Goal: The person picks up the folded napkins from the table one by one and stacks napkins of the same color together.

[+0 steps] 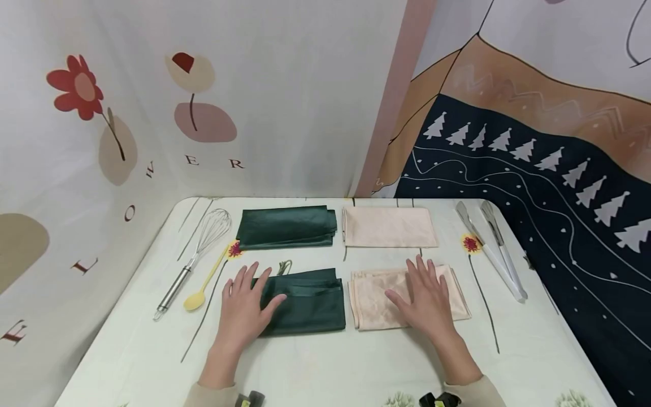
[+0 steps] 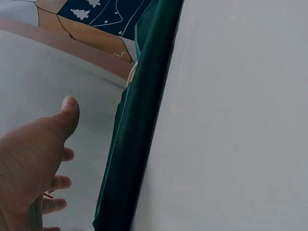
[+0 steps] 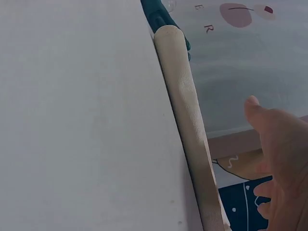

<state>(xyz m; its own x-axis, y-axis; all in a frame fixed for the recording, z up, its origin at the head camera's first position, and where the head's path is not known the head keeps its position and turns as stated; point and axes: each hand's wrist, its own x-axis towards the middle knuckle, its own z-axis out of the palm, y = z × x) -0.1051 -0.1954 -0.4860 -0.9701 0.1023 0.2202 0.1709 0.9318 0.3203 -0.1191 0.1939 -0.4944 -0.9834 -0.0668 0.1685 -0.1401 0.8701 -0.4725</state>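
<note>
Over the left edge of the near dark green folded cloth (image 1: 305, 308) hovers my left hand (image 1: 243, 308), its fingers spread and relaxed. In the left wrist view that hand (image 2: 29, 163) is apart from the thick green fold (image 2: 139, 125). My right hand (image 1: 427, 299) hangs above the near pale pink folded cloth (image 1: 378, 308), fingers extended. The right wrist view shows a gap between this hand (image 3: 284, 159) and the pale fold (image 3: 185, 115). Neither hand holds anything. A thin greenish loop (image 1: 285, 267) pokes out behind the near green cloth.
Behind lie another folded green cloth (image 1: 285, 227) and another pale pink one (image 1: 390, 227). A wire whisk (image 1: 183, 277) and a yellow spoon (image 1: 195, 301) lie at left. Pale-handled tongs (image 1: 500, 263) lie at right. Printed curtains (image 1: 295, 113) hang behind the table (image 1: 325, 373).
</note>
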